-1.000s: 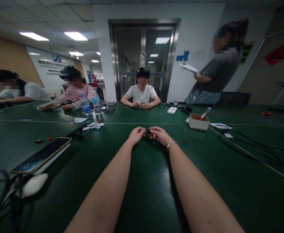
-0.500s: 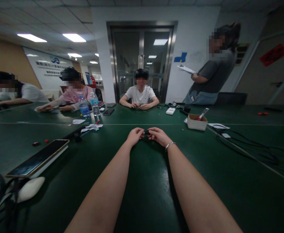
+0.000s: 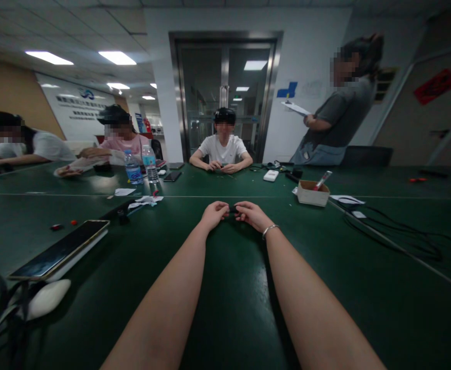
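Observation:
Just above the green table (image 3: 233, 288), my left hand (image 3: 215, 216) and my right hand (image 3: 253, 216) meet in front of me. Between their fingertips is a small black object (image 3: 233, 209), too small and too covered by fingers to name. Both hands are closed in a pinch on it, the left at one end and the right at the other. A silver bracelet (image 3: 270, 231) circles my right wrist.
Left of my arms lie a phone (image 3: 61, 249) on a white box, a white rounded object (image 3: 50, 299) and dark straps. Bottles (image 3: 133, 172) and paper scraps (image 3: 146, 200) stand farther back. A small carton (image 3: 313, 196) and black cables (image 3: 402, 231) are right. Several people are around the table.
My hands stay in nearly the same place, still pinching the small black object. At the far left, the person in pink has moved their arms and the clear plastic.

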`<state>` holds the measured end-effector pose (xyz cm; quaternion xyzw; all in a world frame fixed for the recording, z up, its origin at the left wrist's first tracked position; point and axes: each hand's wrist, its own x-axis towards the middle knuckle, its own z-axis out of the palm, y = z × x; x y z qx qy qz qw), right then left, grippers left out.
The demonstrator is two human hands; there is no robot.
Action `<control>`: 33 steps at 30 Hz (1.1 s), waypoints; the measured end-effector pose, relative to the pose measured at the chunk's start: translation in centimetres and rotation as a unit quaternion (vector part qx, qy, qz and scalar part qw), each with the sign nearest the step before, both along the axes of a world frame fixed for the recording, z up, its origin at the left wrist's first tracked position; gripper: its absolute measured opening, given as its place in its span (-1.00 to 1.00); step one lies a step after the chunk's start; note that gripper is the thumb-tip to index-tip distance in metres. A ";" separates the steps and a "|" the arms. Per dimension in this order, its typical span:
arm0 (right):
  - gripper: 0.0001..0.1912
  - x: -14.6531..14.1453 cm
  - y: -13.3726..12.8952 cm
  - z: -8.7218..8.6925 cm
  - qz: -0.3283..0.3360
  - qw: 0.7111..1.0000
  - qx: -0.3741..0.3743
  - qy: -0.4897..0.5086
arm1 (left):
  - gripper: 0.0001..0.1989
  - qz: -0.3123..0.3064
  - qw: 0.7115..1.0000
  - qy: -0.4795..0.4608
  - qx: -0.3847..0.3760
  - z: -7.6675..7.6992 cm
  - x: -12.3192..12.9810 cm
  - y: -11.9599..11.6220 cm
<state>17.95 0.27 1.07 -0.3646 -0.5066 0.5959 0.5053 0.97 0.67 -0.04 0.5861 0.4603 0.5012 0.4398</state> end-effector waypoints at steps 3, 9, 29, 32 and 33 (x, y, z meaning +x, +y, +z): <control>-0.90 0.0 0.1 0.0 0.005 1.000 -0.001 -0.003 | -0.77 0.001 1.000 0.006 0.018 0.1 0.0 -0.1; -0.90 0.0 0.3 -0.2 0.000 1.000 -0.006 -0.005 | -0.74 0.002 0.999 0.007 0.048 -0.1 -0.1 -0.1; -0.60 0.3 0.2 -0.3 0.029 0.999 0.041 -0.018 | -0.67 -0.009 0.997 -0.060 0.044 0.0 -0.6 0.1; -0.64 0.1 0.3 -0.2 0.018 0.999 0.026 -0.015 | -0.68 -0.009 0.997 -0.058 0.040 0.1 -0.6 0.1; -0.75 0.0 0.4 -0.1 0.012 0.999 0.018 -0.028 | -0.68 -0.009 0.998 -0.056 0.039 0.1 -0.6 0.0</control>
